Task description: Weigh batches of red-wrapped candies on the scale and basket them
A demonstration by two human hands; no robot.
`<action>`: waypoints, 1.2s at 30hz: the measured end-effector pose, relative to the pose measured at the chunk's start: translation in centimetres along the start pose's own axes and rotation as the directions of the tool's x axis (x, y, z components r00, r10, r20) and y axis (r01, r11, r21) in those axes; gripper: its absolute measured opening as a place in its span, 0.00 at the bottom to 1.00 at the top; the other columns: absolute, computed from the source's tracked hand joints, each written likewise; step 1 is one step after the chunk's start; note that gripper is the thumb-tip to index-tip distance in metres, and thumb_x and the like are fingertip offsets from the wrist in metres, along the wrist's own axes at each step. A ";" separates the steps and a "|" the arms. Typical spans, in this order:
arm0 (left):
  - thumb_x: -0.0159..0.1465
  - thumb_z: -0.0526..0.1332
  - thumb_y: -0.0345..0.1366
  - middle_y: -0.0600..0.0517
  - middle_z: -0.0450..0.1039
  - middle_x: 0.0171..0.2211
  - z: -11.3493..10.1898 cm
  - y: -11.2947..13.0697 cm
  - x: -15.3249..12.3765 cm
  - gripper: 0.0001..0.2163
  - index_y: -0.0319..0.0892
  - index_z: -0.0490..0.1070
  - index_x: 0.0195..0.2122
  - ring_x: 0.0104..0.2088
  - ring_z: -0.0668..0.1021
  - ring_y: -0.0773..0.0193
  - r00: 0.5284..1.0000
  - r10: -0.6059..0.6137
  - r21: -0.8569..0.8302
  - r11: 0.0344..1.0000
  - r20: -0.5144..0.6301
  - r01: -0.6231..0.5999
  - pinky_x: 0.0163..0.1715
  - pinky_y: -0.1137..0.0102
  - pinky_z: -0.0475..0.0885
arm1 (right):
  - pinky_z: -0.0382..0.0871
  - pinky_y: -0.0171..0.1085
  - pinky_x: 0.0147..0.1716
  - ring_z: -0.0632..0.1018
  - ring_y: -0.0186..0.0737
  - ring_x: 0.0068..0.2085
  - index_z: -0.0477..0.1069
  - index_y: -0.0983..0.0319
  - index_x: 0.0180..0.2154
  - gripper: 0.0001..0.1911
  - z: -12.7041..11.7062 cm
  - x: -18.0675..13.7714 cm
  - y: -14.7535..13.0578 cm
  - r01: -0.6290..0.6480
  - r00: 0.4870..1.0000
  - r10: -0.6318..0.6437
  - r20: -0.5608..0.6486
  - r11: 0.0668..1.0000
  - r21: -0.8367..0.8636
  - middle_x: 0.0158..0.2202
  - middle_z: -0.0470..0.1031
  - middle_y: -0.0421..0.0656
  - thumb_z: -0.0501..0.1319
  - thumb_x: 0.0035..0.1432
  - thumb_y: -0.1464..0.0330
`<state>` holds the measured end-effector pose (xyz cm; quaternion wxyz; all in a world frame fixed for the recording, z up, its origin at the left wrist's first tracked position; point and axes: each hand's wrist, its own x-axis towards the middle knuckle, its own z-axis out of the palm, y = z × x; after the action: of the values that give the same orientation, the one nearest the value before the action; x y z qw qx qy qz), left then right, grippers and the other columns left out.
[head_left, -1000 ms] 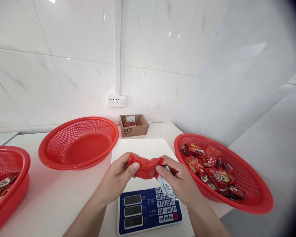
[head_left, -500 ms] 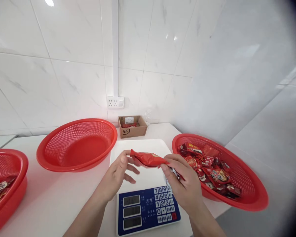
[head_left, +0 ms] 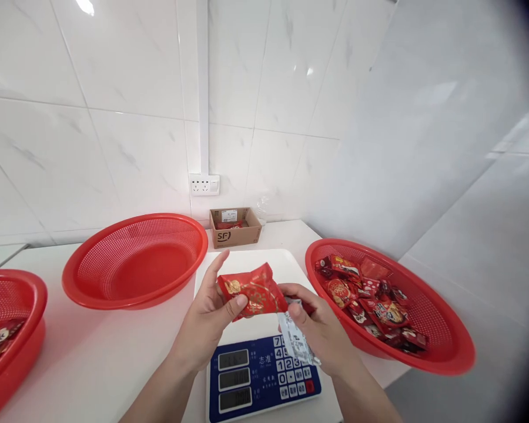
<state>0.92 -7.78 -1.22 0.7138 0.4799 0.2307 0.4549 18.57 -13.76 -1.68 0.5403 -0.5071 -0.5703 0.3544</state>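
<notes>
Over the white pan of a digital scale (head_left: pixel 264 376) I hold up a red pouch with gold print (head_left: pixel 252 292). My left hand (head_left: pixel 209 320) pinches its left side between thumb and fingers. My right hand (head_left: pixel 320 332) grips its right edge and also holds a silvery white packet (head_left: pixel 296 339) that hangs over the scale's keypad. Both hands are closed on what they hold.
A red mesh basket (head_left: pixel 441 346) full of red snack packets sits at the right. An empty red basket (head_left: pixel 134 258) is at the left, another with packets (head_left: pixel 11 329) at the far left. A small cardboard box (head_left: pixel 234 228) stands by the tiled wall.
The red pouch, stretched flat between my hands, was briefly let go by the left hand, then turned upright to face me and gripped again by both hands.
</notes>
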 end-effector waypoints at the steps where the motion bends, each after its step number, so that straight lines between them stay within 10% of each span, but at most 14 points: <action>1: 0.57 0.66 0.37 0.54 0.73 0.35 0.0 -0.1 0.0 0.34 0.54 0.49 0.61 0.36 0.76 0.65 1.000 0.005 0.009 1.000 0.014 -0.005 0.36 0.71 0.71 | 0.67 0.34 0.29 0.73 0.37 0.30 0.72 0.59 0.41 0.17 0.1 0.0 -0.1 -0.020 0.999 0.019 0.046 0.999 0.025 0.30 0.73 0.41 0.58 0.57 0.55; 7: 0.53 0.68 0.42 0.51 0.73 0.35 -0.2 -0.3 0.1 0.20 0.42 0.69 0.44 0.35 0.73 0.65 0.989 -0.080 0.133 0.989 0.123 0.063 0.34 0.72 0.68 | 0.63 0.34 0.34 0.70 0.37 0.34 0.71 0.61 0.35 0.11 1.2 -0.1 -0.9 0.017 0.999 -0.015 0.051 0.999 -0.038 0.32 0.72 0.40 0.57 0.60 0.60; 17: 0.55 0.66 0.43 0.54 0.71 0.28 -0.5 0.2 0.1 0.12 0.40 0.72 0.35 0.27 0.70 0.70 0.998 -0.038 0.251 0.968 0.052 0.024 0.27 0.75 0.65 | 0.63 0.34 0.34 0.70 0.37 0.34 0.70 0.60 0.36 0.11 0.4 0.1 -1.2 0.030 0.997 -0.020 0.077 0.992 -0.123 0.32 0.71 0.40 0.57 0.58 0.59; 30: 0.53 0.67 0.39 0.52 0.72 0.37 -0.6 -0.4 0.8 0.23 0.44 0.62 0.49 0.37 0.75 0.63 0.984 -0.156 0.310 0.943 0.088 0.122 0.38 0.67 0.70 | 0.60 0.34 0.29 0.65 0.35 0.27 0.64 0.60 0.25 0.11 0.0 1.2 -0.7 -0.020 0.999 0.010 -0.047 0.979 -0.203 0.24 0.63 0.36 0.58 0.55 0.61; 36: 0.60 0.60 0.42 0.44 0.57 0.60 -1.4 -2.0 1.8 0.33 0.50 0.44 0.63 0.59 0.63 0.53 0.985 0.163 0.685 0.723 -0.046 -0.088 0.55 0.54 0.61 | 0.64 0.40 0.40 0.73 0.43 0.38 0.71 0.60 0.36 0.12 -0.5 2.8 1.5 -0.093 0.977 0.019 -0.213 0.936 -0.340 0.35 0.74 0.43 0.57 0.57 0.58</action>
<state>1.56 -5.79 -3.45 0.4430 0.6981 0.3847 0.4103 19.61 -10.79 -2.32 0.4881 -0.6448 -0.5500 0.2086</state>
